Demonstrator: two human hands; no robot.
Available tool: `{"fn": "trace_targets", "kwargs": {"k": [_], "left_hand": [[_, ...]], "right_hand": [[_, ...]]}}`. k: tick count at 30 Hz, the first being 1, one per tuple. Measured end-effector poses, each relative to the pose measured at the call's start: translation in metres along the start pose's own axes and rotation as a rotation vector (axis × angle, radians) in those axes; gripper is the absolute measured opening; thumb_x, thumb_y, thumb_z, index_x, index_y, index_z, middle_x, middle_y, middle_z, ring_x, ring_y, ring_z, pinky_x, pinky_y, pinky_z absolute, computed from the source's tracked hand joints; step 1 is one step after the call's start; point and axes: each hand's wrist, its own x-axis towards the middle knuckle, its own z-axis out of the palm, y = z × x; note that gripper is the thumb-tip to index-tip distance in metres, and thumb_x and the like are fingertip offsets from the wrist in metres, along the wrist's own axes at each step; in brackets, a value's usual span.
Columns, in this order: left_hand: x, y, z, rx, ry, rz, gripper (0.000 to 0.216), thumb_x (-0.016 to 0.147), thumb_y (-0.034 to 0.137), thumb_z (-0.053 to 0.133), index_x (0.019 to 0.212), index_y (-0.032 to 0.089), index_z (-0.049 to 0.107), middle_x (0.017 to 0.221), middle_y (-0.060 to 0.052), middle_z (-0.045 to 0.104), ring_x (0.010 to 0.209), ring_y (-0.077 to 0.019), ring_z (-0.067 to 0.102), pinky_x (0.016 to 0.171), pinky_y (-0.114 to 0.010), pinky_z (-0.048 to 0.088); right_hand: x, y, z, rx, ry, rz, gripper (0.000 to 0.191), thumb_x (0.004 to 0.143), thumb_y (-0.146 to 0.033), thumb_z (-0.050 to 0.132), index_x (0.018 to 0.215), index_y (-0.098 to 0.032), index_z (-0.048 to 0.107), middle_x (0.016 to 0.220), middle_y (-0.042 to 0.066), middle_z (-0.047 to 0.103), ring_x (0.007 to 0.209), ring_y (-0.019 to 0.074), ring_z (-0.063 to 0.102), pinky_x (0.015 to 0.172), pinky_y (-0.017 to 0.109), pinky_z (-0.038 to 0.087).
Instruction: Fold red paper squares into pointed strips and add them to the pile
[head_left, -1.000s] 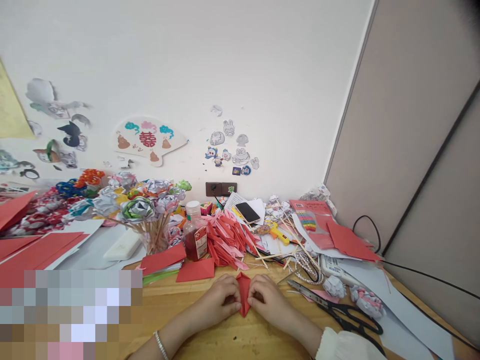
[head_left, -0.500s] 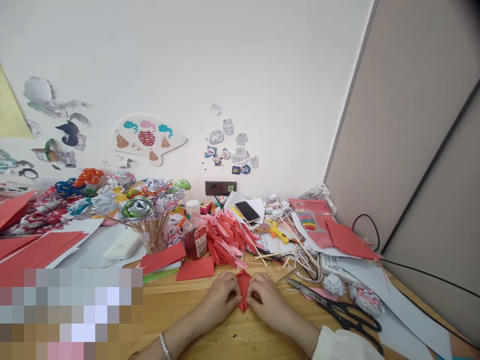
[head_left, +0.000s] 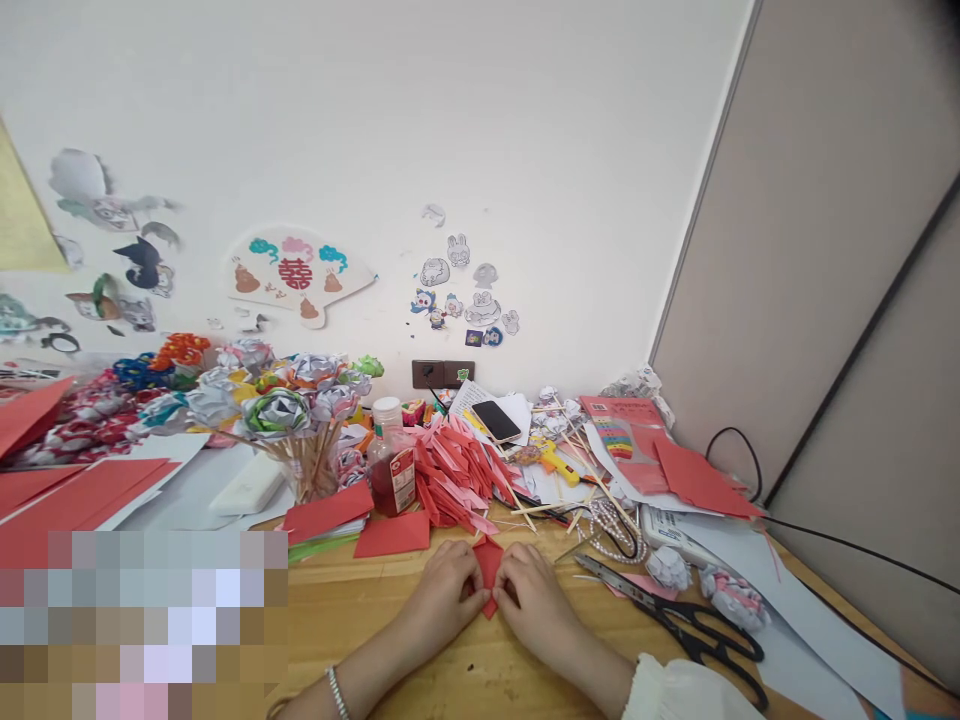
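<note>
Between my two hands lies a small piece of folded red paper (head_left: 489, 565), pointed at its near end, on the wooden table (head_left: 390, 665). My left hand (head_left: 452, 592) pinches its left edge, thumb and fingers curled together. On the opposite edge, my right hand (head_left: 529, 592) pinches in the same way. The fingertips hide parts of both sides. Just beyond my hands are flat red paper pieces (head_left: 392, 535) and a heap of folded red and pink strips (head_left: 457, 470).
Black-handled scissors (head_left: 682, 620) lie to the right beside crumpled paper balls (head_left: 667, 568). A bottle of red liquid (head_left: 391, 470), a phone (head_left: 496, 421) and a yellow glue gun (head_left: 559, 463) are farther back. Paper flowers (head_left: 277, 410) stand at left. Blurred blocks cover the lower left.
Both hands keep their pinch on the folded red paper, with hardly any movement. The whole view has shifted very slightly.
</note>
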Motion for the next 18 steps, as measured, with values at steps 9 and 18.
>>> {"fn": "trace_targets", "kwargs": {"k": [9, 18], "left_hand": [[0.001, 0.0, 0.002, 0.006, -0.002, -0.023, 0.012, 0.071, 0.015, 0.063, 0.064, 0.017, 0.054, 0.077, -0.001, 0.056, 0.08, -0.0183, 0.049, 0.071, -0.027, 0.035], [0.001, 0.0, 0.001, 0.014, -0.003, -0.03, 0.013, 0.069, 0.014, 0.066, 0.065, 0.017, 0.054, 0.077, -0.001, 0.056, 0.079, -0.018, 0.05, 0.07, -0.026, 0.035]], "right_hand": [[-0.012, -0.005, -0.018, -0.012, -0.013, -0.259, 0.012, 0.079, -0.01, 0.055, 0.074, -0.019, 0.06, 0.085, 0.002, 0.055, 0.083, 0.017, 0.048, 0.072, 0.028, 0.035], [-0.018, 0.0, -0.027, -0.179, -0.101, -0.497, 0.013, 0.084, -0.018, 0.052, 0.087, -0.022, 0.064, 0.083, 0.002, 0.055, 0.081, 0.0171, 0.045, 0.068, 0.029, 0.031]]}}
